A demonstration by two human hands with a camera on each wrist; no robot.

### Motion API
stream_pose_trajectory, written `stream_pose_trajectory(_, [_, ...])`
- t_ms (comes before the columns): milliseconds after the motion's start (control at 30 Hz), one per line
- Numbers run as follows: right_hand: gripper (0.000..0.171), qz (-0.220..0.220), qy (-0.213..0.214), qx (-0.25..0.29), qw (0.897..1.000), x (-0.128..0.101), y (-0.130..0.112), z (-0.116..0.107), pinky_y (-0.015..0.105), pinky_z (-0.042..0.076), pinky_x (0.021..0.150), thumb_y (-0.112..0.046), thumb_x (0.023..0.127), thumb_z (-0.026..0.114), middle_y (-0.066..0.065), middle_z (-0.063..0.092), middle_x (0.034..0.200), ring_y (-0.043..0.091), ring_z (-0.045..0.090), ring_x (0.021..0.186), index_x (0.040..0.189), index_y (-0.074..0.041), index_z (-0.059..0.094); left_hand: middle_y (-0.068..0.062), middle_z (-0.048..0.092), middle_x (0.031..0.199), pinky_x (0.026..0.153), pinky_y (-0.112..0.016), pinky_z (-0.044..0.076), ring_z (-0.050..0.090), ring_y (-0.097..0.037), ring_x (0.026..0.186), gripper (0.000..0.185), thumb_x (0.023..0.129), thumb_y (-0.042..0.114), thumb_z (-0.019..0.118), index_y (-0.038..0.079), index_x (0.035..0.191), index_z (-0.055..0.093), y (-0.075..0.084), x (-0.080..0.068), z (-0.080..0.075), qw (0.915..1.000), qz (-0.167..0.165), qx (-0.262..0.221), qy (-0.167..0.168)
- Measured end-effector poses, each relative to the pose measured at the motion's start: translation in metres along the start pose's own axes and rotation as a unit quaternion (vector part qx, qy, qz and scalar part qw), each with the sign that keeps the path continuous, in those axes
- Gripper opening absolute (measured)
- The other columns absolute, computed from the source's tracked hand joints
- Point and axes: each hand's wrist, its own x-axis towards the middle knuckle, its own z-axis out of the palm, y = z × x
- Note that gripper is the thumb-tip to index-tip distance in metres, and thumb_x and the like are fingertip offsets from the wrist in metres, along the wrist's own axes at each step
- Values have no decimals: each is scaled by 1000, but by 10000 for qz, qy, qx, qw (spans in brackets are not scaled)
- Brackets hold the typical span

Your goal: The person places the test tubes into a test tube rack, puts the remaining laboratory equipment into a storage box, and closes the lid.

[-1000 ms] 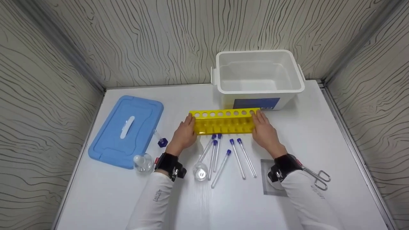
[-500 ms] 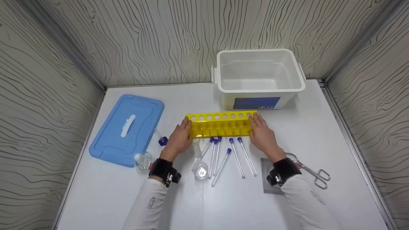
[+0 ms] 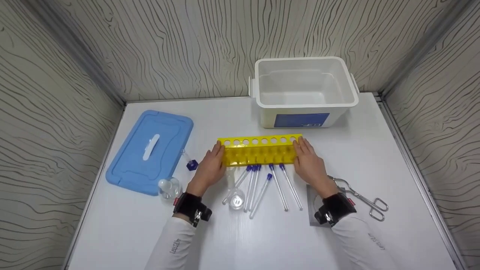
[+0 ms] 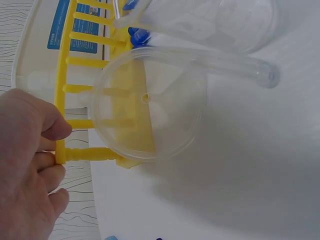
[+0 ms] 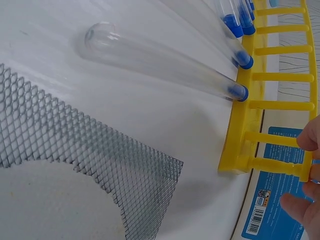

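While the left hand (image 3: 210, 167) and right hand (image 3: 312, 165) grip opposite ends, the yellow test-tube rack (image 3: 259, 154) runs crosswise between them, equally near both; desk (image 3: 277, 243) contact is hard to tell.

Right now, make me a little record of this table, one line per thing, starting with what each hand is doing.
Left hand: grips the left end of the yellow rack
Right hand: grips the right end of the yellow rack
Tubes: six, lying down, blue-capped ends toward the yellow rack
Box: white, open, behind the yellow rack
Lid: blue, lying at the left
Tongs: metal, at the right
Mesh: grey
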Motion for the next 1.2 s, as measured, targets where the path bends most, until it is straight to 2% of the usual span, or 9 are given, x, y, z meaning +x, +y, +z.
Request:
stream_pose_trajectory(367, [55,37,19,112,9999,-6,7,-2,52,56,86,-15,99,48,20,30,161,38,30,149,152,-3,37,-6,19,167,121,-48,30,31,-30,151,58,104,26,48,10,156,30,4,-1,6,9996,-142,-93,-214])
stream_pose_trajectory(500, [55,55,2,89,9999,-6,6,-2,53,55,91,-15,99,48,20,29,161,38,30,149,152,-3,37,-7,20,167,122,-48,29,32,-33,150,57,103,23,47,10,156,31,3,1,4,9994,-103,-165,-272])
stream_pose_trajectory(700, [56,69,-46,106,9999,-3,4,-2,54,52,97,-16,99,49,20,29,162,38,29,149,152,-3,36,-4,19,168,120,-50,32,33,-38,148,56,103,23,47,12,156,31,1,7,-3,9985,-280,-302,-355])
stream_pose_trajectory(833, [57,108,-102,140,9998,-1,3,-2,52,54,94,-16,99,48,19,27,163,37,27,151,153,-4,34,-4,20,167,118,-50,34,37,-40,146,56,102,22,47,12,155,32,0,9,-4,9987,-311,-257,-316])
stream_pose_trajectory(967, [57,205,-131,181,9995,-2,4,-2,51,52,98,-15,99,48,17,25,164,36,25,152,154,-5,33,-8,23,166,117,-50,37,41,-42,142,55,101,19,46,8,154,35,1,11,-2,9995,-165,-152,-200])
stream_pose_trajectory(1067, [57,205,-106,183,9996,-2,6,-3,53,48,104,-16,99,48,18,26,163,36,26,152,153,-5,34,-8,23,166,117,-49,36,41,-41,143,55,101,20,46,9,154,35,3,11,-3,9994,-195,-172,-219])
stream_pose_trajectory(1200, [57,152,-94,165,9997,-1,7,-3,55,47,104,-15,99,48,19,26,163,38,26,151,153,-4,35,-8,23,166,118,-47,35,39,-38,145,55,101,22,48,10,154,35,8,10,-5,9990,-317,-164,-255])
